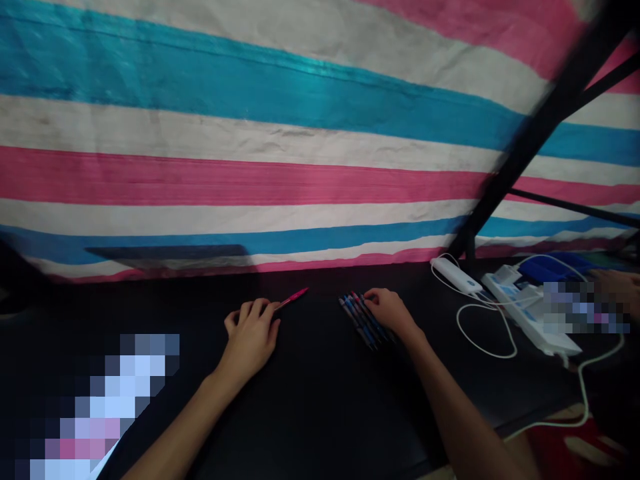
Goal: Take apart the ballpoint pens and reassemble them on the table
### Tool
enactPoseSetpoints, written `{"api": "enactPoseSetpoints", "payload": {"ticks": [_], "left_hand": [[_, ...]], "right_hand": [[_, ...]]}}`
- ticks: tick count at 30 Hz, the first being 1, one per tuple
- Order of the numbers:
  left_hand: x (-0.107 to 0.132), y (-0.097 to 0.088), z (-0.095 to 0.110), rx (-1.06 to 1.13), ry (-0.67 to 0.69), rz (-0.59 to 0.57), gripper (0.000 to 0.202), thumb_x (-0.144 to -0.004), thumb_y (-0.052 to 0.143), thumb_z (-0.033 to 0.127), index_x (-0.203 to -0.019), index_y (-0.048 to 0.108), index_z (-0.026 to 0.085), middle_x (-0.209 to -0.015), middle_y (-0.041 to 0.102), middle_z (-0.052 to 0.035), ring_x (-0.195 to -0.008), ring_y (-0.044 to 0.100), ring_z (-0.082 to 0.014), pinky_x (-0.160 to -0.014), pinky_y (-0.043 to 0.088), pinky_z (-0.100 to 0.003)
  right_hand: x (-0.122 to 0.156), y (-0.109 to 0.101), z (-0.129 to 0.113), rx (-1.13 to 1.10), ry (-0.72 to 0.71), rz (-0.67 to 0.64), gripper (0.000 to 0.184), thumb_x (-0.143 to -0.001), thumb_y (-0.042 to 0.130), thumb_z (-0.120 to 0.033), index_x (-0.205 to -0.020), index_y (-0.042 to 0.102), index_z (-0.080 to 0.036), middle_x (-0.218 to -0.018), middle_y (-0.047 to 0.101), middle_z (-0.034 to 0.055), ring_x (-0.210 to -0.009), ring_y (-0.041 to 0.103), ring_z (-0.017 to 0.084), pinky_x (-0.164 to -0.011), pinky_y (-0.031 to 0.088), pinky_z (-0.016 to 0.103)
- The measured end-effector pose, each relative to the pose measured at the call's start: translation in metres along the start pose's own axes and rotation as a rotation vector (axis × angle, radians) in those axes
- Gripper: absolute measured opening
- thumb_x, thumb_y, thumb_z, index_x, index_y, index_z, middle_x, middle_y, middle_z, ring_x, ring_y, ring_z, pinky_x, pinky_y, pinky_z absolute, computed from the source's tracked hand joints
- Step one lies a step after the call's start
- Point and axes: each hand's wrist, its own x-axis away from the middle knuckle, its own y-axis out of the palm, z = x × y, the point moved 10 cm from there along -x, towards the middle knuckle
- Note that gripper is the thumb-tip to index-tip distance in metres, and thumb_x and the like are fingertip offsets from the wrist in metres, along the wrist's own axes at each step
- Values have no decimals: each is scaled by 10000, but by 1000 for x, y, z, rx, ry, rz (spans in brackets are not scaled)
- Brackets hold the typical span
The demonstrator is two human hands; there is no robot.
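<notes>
My left hand rests palm down on the black table, its fingers bent over one end of a pink pen. The free end of that pen points up and to the right. To the right, several pens lie side by side in a slanted row, some with blue parts and one with a red tip. At the right edge of this row is my right hand, thumb and fingers closed at the outermost pen. Its fingers partly hide what they grip.
A white power strip with plugs, a white adapter and loose cables lie on the table at right. Another person's hand is at the far right edge. Behind stand a striped sheet and a black slanted post.
</notes>
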Motion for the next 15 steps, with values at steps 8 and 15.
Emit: {"api": "enactPoseSetpoints", "payload": {"ticks": [8,15], "left_hand": [[-2,-1,-9,88,-47,-23,253,-873,440,197,-1033,631,237,-1019,647,-83,-961,552,-273,-834,330,-451],[-1,0,-12,274,-53,-41,239,-864,442,196,-1013,629,207,-1011,631,-70,-937,605,-246,-760,412,-370]], "right_hand": [[-4,3,1,-30,-10,15,261,-761,605,-174,-1002,704,-195,-804,708,55,-786,643,204,-712,420,277],[-2,0,-4,-39,-18,41,230,-757,588,-171,-948,715,-193,-770,697,48,-736,630,189,-692,417,274]]}}
